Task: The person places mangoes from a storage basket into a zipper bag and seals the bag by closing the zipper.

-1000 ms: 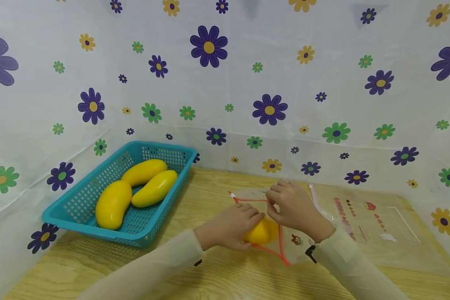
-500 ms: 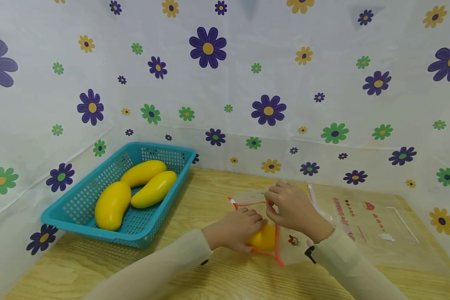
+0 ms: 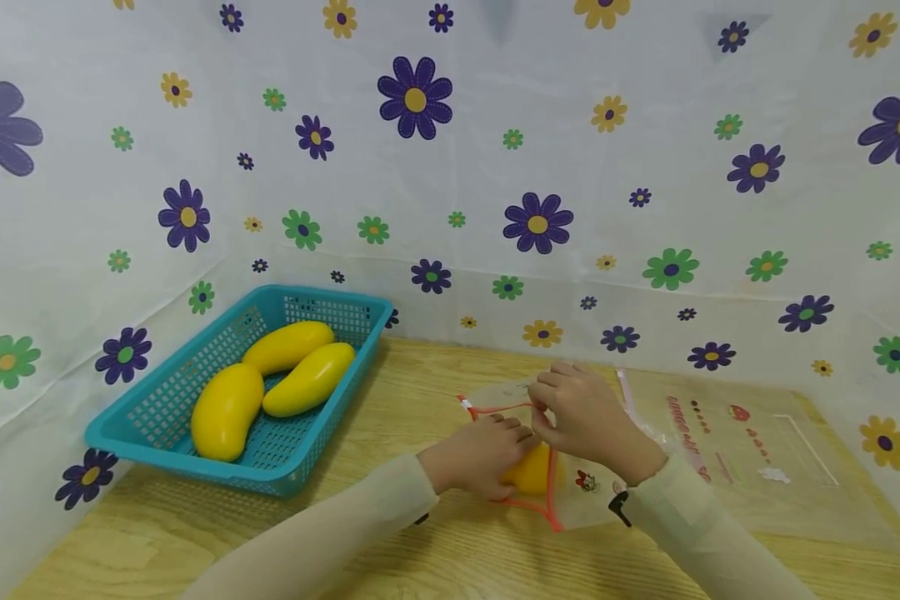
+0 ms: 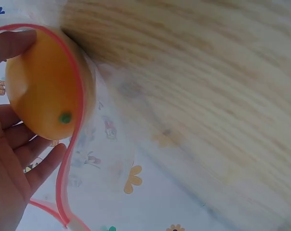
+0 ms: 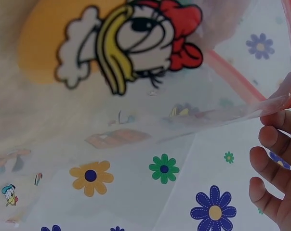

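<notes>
My left hand (image 3: 482,457) grips a yellow mango (image 3: 529,475) at the mouth of a clear zip bag with a red edge (image 3: 551,500). In the left wrist view, thumb and fingers lie on either side of the mango (image 4: 44,86), whose small green stem spot shows inside the red-rimmed opening. My right hand (image 3: 587,415) pinches the upper edge of the bag's mouth and holds it raised. A cartoon duck print (image 5: 136,43) on the bag faces the right wrist camera, with the mango blurred behind the plastic.
On the left stands a blue-green plastic basket (image 3: 187,468) with three yellow mangoes (image 3: 227,412) in it. A larger clear printed bag (image 3: 787,500) lies flat on the wooden table (image 3: 390,550) at right. A flower-patterned sheet (image 3: 465,167) hangs behind and at the left.
My left hand has moved a little to the right, pushing the mango further into the bag's mouth. The right hand stays nearly in place; the bag's lower red corner has shifted slightly left.
</notes>
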Tool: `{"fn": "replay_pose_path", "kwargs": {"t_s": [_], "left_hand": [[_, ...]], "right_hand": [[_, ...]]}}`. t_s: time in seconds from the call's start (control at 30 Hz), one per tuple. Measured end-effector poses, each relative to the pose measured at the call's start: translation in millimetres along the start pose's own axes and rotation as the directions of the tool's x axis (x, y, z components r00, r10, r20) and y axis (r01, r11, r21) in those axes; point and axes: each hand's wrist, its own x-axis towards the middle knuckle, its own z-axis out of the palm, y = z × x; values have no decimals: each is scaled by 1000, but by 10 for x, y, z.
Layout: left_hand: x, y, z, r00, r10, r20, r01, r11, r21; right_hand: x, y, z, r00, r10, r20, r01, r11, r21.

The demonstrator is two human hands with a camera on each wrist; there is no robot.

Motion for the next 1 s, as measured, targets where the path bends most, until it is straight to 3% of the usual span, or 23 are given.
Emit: {"fn": "replay_pose_path", "kwargs": {"t_s": [0.13,0.3,0.43,0.73,1.0], "left_hand": [[-87,13,0,1000,-3,20,3,1000,-7],[-261,2,-28,998,0,-57,-1,1000,-13],[-413,-22,-131,993,5,-114,-6,1000,-9],[-739,-105,-394,994,-2,-106,5,999,33],[-982,-277,-580,985,-50,-163,53,998,17]], "right_hand": [[-9,-5,5,1000,1,-6,-1,1000,0],[-14,-1,11,1000,1,-15,-1,1000,-2],[-15,8,17,1000,4,-9,-4,1000,-12],[-23,-5,31,1000,7,-16,-7,1000,-21],[-20,-13,33,1000,13,-10,-13,1000,-11]]}}
